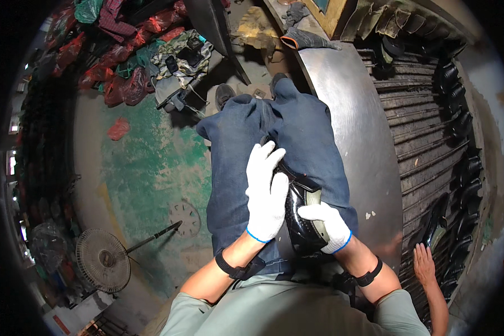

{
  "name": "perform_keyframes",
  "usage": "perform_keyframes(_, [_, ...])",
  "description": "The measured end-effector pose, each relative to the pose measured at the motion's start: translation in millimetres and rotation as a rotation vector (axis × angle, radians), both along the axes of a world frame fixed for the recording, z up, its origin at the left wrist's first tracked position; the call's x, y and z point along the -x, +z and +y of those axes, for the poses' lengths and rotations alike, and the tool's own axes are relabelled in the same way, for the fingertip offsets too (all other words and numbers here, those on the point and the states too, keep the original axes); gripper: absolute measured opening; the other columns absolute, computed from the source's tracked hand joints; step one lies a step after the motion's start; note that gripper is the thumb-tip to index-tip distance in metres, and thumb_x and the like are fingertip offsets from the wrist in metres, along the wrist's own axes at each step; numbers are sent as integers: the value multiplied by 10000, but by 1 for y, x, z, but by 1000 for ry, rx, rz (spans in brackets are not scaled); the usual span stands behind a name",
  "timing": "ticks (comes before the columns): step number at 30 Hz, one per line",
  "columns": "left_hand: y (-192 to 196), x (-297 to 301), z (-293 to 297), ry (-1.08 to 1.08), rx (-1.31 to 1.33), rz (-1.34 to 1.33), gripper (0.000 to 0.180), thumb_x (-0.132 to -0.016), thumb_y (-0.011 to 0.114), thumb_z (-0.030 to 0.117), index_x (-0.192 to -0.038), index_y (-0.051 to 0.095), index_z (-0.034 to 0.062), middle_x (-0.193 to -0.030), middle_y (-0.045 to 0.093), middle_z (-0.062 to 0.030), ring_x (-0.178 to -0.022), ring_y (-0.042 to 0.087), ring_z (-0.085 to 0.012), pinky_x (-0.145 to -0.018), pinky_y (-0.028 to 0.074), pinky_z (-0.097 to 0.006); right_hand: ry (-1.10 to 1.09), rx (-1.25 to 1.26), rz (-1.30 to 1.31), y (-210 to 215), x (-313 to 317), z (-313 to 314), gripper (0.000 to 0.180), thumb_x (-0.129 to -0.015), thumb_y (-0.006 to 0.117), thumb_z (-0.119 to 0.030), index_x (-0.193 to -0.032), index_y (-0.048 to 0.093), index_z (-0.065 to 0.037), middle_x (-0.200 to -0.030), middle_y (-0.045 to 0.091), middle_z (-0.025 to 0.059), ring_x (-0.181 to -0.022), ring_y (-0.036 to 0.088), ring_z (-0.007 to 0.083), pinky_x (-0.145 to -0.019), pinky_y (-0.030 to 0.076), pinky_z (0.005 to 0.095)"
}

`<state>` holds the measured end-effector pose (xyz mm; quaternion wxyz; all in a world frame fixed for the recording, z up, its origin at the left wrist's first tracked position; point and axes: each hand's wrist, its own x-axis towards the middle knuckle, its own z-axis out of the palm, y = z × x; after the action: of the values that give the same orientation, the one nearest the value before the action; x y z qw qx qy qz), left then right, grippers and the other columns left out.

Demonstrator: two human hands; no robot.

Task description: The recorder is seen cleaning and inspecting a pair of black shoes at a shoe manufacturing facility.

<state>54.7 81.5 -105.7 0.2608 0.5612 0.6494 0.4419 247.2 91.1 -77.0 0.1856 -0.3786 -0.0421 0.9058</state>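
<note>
A glossy black shoe (302,215) lies on my lap, over my blue jeans (235,168). My left hand (266,193), in a white cotton glove, lies flat on the shoe's left side and covers much of it. My right hand (327,224), also gloved in white, grips the shoe at its opening near the heel. Both wrists wear black bands.
A shiny metal table (358,129) curves along my right. Beyond it, a slatted rack (425,145) holds rows of black shoes. Another person's bare hand (424,266) rests on the rack at lower right. A floor fan (102,260) stands at lower left; red bags (123,78) are piled far left.
</note>
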Motion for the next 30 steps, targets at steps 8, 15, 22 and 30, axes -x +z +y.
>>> perform_keyframes(8, [31,1,-28,47,149,-1051,682,-1196,482,234,-1761,213,-40,-1823,308,-162,-1683,296,-234,-1376,224,-357,-191,-422,-111,37,21,8,618,-949,777,5,-1534,577,18,-1340,735,103,-1166,733,192,-1023,621,363])
perform_keyframes(15, [8,-39,-65,253,199,-1355,456,-1225,467,311,-1543,555,-3,-1501,656,-121,-1382,613,-222,-1230,465,-409,-231,-902,-408,18,47,-4,1229,-783,951,-131,-1762,225,24,-1570,610,177,-1363,644,228,-1175,516,373])
perform_keyframes(22, [-18,-8,-65,16,162,-1319,602,-1193,524,395,-1651,455,11,-1598,592,-123,-1474,555,-234,-1262,426,-419,-172,-1298,-682,24,50,-14,1213,-764,970,-134,-1727,265,80,-1447,684,223,-1285,715,288,-1115,562,389])
perform_keyframes(30, [92,69,32,-190,79,-905,930,-898,914,173,-1666,418,3,-1590,602,-172,-1429,603,-258,-1227,477,-420,-135,-1727,-896,26,50,-25,968,-756,972,-74,-1561,468,112,-1242,685,232,-1082,726,331,-906,594,390])
